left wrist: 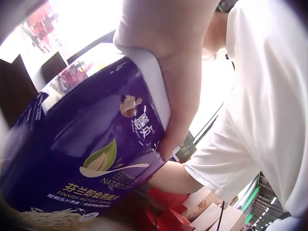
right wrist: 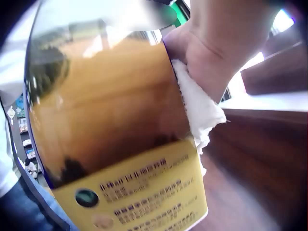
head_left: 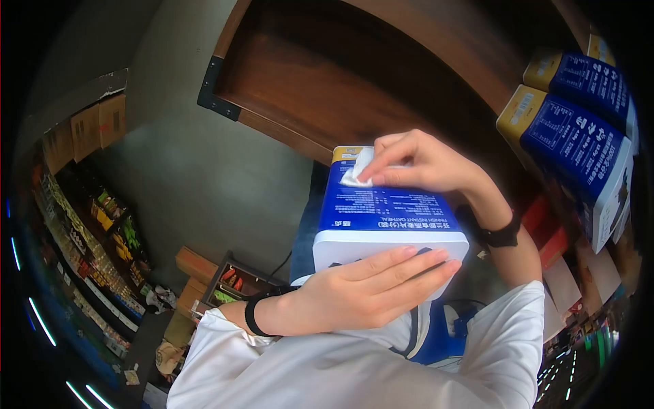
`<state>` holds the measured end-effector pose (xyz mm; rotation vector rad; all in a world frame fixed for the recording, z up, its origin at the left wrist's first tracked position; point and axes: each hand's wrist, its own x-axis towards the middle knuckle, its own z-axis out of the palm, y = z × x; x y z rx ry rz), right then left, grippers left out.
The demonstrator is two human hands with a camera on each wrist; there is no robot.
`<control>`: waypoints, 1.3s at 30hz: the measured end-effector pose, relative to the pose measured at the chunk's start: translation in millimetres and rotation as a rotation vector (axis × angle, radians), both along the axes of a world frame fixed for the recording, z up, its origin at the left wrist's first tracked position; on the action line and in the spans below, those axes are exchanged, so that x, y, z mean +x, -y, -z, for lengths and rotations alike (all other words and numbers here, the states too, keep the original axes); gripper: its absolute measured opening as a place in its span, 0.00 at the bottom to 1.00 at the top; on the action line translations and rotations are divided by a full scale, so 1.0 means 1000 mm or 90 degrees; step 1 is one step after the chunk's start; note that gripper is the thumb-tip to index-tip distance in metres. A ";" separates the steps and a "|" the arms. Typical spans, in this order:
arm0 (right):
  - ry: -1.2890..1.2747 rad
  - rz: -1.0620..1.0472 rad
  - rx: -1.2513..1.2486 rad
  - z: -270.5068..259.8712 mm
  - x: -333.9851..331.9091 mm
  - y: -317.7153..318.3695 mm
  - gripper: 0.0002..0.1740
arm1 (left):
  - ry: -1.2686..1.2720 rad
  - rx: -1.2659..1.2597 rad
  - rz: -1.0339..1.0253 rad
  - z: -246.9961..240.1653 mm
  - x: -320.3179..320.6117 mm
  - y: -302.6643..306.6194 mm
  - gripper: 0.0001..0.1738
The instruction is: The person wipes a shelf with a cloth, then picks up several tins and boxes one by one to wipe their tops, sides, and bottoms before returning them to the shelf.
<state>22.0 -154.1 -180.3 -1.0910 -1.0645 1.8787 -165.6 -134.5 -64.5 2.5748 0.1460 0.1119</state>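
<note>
A blue oatmeal canister with a white lid lies on its side in front of the person, lid towards the body. Across that lid my left hand rests with its fingers extended and pressed flat. My right hand pinches a crumpled white cloth against the canister's upper side, near the yellow end. In the right wrist view, the cloth bunches along the canister's edge beside a picture panel. The left wrist view shows the purple-blue front with a leaf-and-spoon logo and a torn-looking pale patch.
More blue canisters stand at the right. A dark wooden shelf with a black metal corner lies ahead. Stocked shelves, cardboard boxes and a wooden crate are on the left. Red packages sit low at right.
</note>
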 end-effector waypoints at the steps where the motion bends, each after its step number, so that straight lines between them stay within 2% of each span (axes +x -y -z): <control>1: 0.055 -0.027 -0.024 0.013 -0.003 -0.006 0.12 | -0.001 -0.001 -0.010 0.000 -0.001 0.000 0.17; 3: 0.146 -0.037 -0.030 0.052 -0.011 -0.010 0.13 | -0.008 -0.040 -0.001 0.000 -0.004 0.000 0.17; 5: 0.197 -0.034 -0.114 0.078 -0.017 -0.013 0.14 | 0.009 -0.028 -0.013 0.002 -0.003 -0.001 0.18; 6: 0.241 -0.047 -0.229 0.073 -0.020 -0.020 0.14 | 0.014 -0.039 -0.003 0.002 -0.002 -0.003 0.18; 9: 0.242 -0.046 -0.228 0.076 -0.018 -0.025 0.14 | 0.031 -0.053 0.007 0.004 -0.004 -0.004 0.17; 11: 0.107 0.002 -0.243 0.029 -0.012 -0.036 0.12 | 0.045 -0.061 0.007 0.005 -0.006 -0.003 0.17; 13: -0.035 -0.011 -0.083 -0.027 -0.007 -0.042 0.10 | 0.049 -0.043 0.007 0.005 -0.006 -0.002 0.17; 15: -0.067 -0.105 0.107 -0.061 -0.014 -0.040 0.09 | 0.049 -0.023 0.008 0.006 -0.003 -0.004 0.18; 16: 0.018 -0.123 0.102 -0.075 -0.020 -0.039 0.09 | 0.050 -0.003 0.014 0.006 -0.002 -0.004 0.18; 19: 0.117 -0.049 0.162 -0.037 -0.030 -0.031 0.11 | 0.047 -0.052 -0.018 0.004 -0.001 -0.001 0.18; 20: 0.093 -0.050 0.113 -0.020 -0.030 -0.030 0.10 | 0.049 -0.051 -0.018 0.005 0.000 -0.001 0.18; 22: 0.140 -0.060 0.086 0.007 -0.028 -0.032 0.11 | 0.053 -0.052 -0.018 0.005 0.001 -0.002 0.18; 25: 0.180 -0.091 -0.048 0.048 -0.023 -0.028 0.14 | 0.048 -0.052 -0.013 0.005 0.002 -0.003 0.18; 27: 0.216 -0.081 -0.120 0.065 -0.020 -0.022 0.14 | 0.044 -0.055 -0.003 0.004 0.003 -0.004 0.18; 29: 0.239 -0.062 -0.120 0.079 -0.016 -0.013 0.14 | 0.039 -0.061 0.007 0.003 0.005 -0.005 0.18; 31: 0.345 -0.105 -0.197 0.084 -0.010 -0.004 0.14 | 0.033 -0.062 0.024 0.003 0.007 -0.006 0.18; 33: 0.315 -0.065 -0.232 0.079 -0.001 0.008 0.13 | 0.034 -0.061 0.030 0.003 0.007 -0.003 0.18; 35: 0.163 0.062 -0.285 0.051 0.008 0.017 0.12 | 0.035 -0.059 0.034 0.003 0.007 -0.002 0.19; 36: 0.079 0.081 -0.287 0.039 0.014 0.023 0.12 | 0.034 -0.060 0.031 0.003 0.007 -0.001 0.18; 37: 0.079 0.087 -0.288 0.026 0.017 0.030 0.12 | 0.032 -0.062 0.028 0.003 0.007 -0.001 0.17; 39: 0.034 0.138 -0.198 -0.003 0.021 0.043 0.11 | 0.032 -0.054 0.029 0.002 0.009 0.000 0.17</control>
